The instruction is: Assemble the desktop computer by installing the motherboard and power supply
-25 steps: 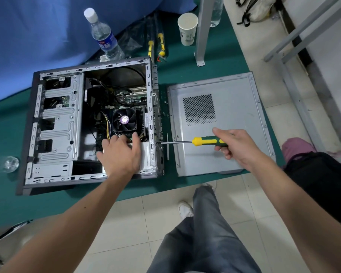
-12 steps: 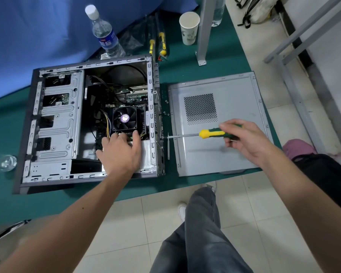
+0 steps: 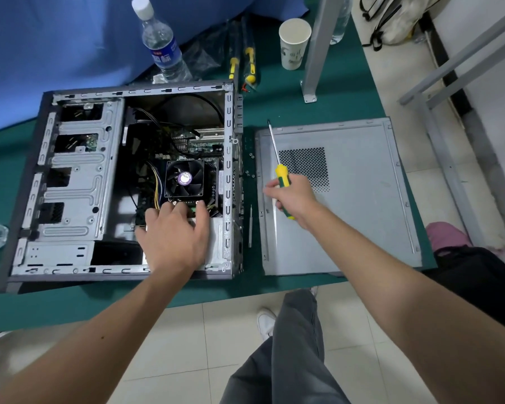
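Swung the screwdriver (image 3: 280,173) up off the case (image 3: 70,176) edge, so my right hand (image 3: 293,198) gripped it pointing upward over the side panel (image 3: 362,199), mid-frame. Left hand (image 3: 174,234) lay spread on the power supply (image 3: 215,240), below the fan (image 3: 184,179).

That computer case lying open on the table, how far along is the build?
Done: the motherboard with its cooler fan sits inside the case. In hand: the left hand rests on the silver power supply in the case's corner, while the right hand holds a screwdriver clear of it. Left: the side panel lies off, loose screws beside it.
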A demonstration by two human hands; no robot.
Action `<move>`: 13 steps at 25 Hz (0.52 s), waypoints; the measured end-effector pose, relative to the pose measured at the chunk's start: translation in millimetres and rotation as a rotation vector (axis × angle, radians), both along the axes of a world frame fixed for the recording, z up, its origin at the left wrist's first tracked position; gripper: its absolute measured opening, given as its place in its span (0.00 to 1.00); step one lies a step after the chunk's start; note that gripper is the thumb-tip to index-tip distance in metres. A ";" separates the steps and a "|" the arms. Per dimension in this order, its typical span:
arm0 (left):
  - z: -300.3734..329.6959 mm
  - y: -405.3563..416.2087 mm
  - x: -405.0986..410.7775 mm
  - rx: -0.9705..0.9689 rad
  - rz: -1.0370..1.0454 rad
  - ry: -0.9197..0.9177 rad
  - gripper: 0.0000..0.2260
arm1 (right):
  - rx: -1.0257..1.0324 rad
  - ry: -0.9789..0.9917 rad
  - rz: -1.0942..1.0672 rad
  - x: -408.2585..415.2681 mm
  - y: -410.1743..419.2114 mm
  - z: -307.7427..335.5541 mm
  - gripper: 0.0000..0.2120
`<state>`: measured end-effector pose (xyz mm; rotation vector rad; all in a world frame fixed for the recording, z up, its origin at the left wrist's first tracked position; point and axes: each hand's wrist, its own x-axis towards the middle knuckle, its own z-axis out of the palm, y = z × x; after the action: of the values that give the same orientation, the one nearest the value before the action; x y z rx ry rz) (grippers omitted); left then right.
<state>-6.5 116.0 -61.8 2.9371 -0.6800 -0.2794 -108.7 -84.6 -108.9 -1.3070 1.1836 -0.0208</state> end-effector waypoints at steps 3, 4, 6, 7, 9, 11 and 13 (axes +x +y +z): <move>-2.3 0.9 0.7 0.005 0.002 -0.019 0.26 | -0.217 0.050 0.030 41.6 -6.8 -22.7 0.05; -2.8 1.0 0.8 0.002 0.003 -0.019 0.25 | -0.247 0.072 0.037 49.7 -8.8 -29.2 0.05; -3.5 1.6 1.1 -0.012 0.000 -0.023 0.24 | -0.269 0.106 0.027 59.9 -9.9 -39.8 0.06; -3.9 1.6 1.4 -0.017 -0.004 -0.025 0.24 | -0.277 0.122 0.015 63.0 -9.4 -44.3 0.05; -3.6 1.7 0.9 -0.015 -0.016 -0.028 0.22 | -0.308 0.161 0.019 65.0 -7.0 -49.6 0.06; -3.1 1.2 0.4 -0.012 -0.022 -0.025 0.22 | -0.345 0.179 0.051 64.5 -5.7 -52.2 0.08; -2.9 1.5 0.4 -0.012 -0.017 -0.012 0.22 | -0.375 0.175 0.095 63.1 -5.8 -52.3 0.11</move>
<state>-6.2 117.4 -64.7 2.9253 -0.7067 -0.2590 -45.6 -90.3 -161.3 -1.7212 1.3057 -0.0632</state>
